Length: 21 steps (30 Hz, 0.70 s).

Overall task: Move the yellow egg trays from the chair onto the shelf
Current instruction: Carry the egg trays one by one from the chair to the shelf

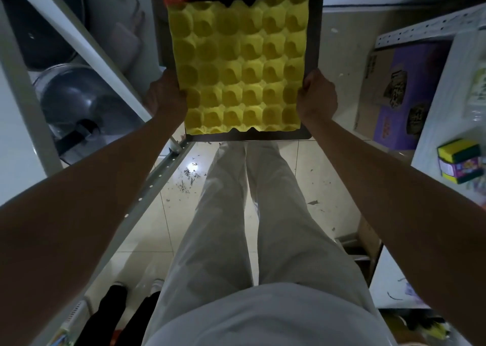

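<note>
1. head view: the left hand [166, 93] grips the left edge of the yellow egg tray [238, 67], the right hand [317, 94] grips its right edge.
2. the tray lies on a dark flat tray [314, 38], held out between two shelves, above the tiled floor [315, 177].

A small storeroom at home, with shelves on both sides

Metal shelves [147, 188] hold a pot [79, 101] — on the other side a cardboard box [394, 95] and sponges [459, 159] — above a tiled floor [315, 177].
</note>
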{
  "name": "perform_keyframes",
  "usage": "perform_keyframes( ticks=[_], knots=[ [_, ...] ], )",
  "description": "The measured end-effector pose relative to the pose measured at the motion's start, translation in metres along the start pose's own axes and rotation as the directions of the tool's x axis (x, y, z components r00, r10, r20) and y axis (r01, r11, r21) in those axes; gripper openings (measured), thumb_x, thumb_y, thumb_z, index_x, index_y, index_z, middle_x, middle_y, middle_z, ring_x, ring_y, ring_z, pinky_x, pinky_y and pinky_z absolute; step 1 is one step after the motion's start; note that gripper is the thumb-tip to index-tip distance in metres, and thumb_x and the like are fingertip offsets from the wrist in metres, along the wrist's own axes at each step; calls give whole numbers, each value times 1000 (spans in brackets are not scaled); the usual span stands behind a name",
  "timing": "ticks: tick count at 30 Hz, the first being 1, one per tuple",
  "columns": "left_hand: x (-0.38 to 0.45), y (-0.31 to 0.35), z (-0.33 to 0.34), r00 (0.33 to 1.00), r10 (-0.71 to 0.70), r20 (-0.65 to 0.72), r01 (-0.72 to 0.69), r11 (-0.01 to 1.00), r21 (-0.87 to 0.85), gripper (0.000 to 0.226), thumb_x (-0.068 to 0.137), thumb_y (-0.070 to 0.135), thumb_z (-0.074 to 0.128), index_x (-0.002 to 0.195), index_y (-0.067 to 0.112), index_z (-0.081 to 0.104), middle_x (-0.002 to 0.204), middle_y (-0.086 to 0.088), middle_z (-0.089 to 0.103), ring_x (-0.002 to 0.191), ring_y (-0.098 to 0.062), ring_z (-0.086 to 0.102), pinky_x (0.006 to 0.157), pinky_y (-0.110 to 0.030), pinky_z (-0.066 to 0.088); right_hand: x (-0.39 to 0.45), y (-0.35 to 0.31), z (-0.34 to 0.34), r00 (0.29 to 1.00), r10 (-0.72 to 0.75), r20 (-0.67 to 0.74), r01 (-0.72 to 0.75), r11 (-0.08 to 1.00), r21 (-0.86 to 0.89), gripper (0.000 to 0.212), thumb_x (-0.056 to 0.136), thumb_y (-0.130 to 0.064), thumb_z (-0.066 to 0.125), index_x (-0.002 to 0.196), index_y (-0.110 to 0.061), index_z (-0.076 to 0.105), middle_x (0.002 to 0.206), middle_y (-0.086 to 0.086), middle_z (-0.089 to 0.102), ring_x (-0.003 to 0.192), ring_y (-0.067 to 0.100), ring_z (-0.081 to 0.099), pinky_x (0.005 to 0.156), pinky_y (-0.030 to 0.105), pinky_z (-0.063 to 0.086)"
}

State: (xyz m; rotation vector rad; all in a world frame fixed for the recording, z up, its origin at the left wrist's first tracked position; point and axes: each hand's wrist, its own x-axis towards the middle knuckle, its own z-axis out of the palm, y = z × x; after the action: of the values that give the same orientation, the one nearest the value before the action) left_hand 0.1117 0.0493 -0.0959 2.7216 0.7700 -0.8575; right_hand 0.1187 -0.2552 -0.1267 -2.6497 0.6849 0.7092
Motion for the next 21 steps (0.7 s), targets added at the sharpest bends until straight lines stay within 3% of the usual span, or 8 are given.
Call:
perform_keyframes(
  ticks=[8,12,16,19,21],
  knots=[
    [6,13,-4,997,-16,69,18,999,-29,25,104,18,48,125,8,60,123,-16,69,114,-36,67,92,-46,54,-1,-7,-3,997,79,5,-79,995,68,24,98,-14,42,111,-15,62,106,6,69,90,24,62,69,34,44],
    [-5,16,-18,998,-6,61,11,996,-84,25,105,16,49,127,9,59,124,-13,69,114,-31,68,94,-42,56,-8,-5,-8,996,92,-11,-90,989,117,26,97,-13,39,110,-15,61,94,0,59,81,20,53,67,33,40],
    [-30,30,-47,997,69,19,-66,988,-139,29,100,14,50,127,6,57,121,-17,69,109,-37,68,92,-51,58,-28,8,-36,995,90,-40,-80,975,208,22,96,-10,41,109,-12,59,90,2,59,79,21,54,64,31,38],
    [-55,60,-77,990,140,17,-124,921,-368,43,86,16,58,129,11,52,104,-10,67,96,-32,66,80,-48,57,-60,32,-69,990,102,-96,-65,942,330,12,93,-6,45,100,-13,52,84,4,56,77,22,54,60,30,32],
    [-78,85,-96,978,202,47,-131,778,-615,26,84,15,57,107,25,52,90,-1,59,87,-25,62,80,-50,56,-93,57,-92,983,110,-148,-43,917,397,9,93,-4,46,100,-8,51,77,2,53,72,22,53,60,29,30]
  ],
)
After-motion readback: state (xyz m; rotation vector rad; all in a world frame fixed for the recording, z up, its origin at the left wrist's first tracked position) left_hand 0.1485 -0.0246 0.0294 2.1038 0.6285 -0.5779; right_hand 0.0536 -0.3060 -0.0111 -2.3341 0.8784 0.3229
